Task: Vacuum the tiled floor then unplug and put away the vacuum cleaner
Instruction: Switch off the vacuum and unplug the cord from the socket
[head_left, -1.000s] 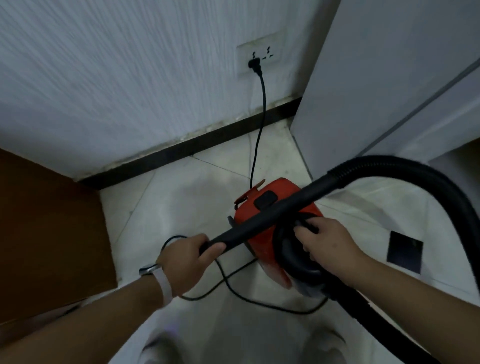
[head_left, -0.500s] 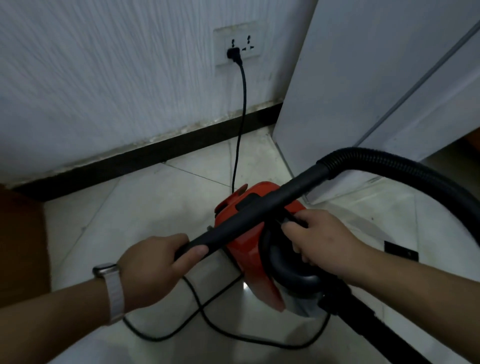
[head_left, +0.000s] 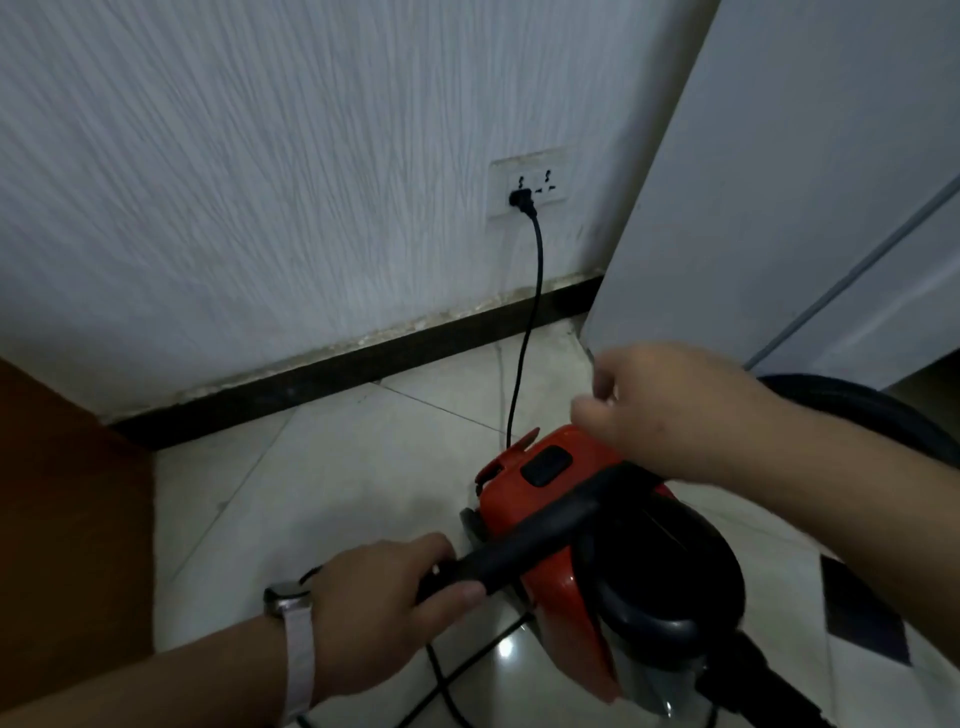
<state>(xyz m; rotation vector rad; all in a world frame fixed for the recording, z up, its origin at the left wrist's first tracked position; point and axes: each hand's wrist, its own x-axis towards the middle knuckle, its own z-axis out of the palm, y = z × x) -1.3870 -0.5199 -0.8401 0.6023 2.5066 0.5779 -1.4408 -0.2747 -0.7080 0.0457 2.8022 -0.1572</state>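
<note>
Your left hand (head_left: 384, 597) closes its grip round the black wand (head_left: 545, 530) lying across the red vacuum cleaner (head_left: 504, 499) on the tiled floor (head_left: 337, 467). Your right hand (head_left: 670, 410) hovers above it, grip loose and empty; the plug (head_left: 522, 200) sits in the wall socket (head_left: 543, 169).

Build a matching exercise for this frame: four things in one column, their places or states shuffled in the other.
1 plug
2 left hand
3 right hand
4 vacuum cleaner

A stands on the tiled floor
B grips the black wand
C sits in the wall socket
D in the air above the vacuum cleaner

Pairs: 1-C, 2-B, 3-D, 4-A
</note>
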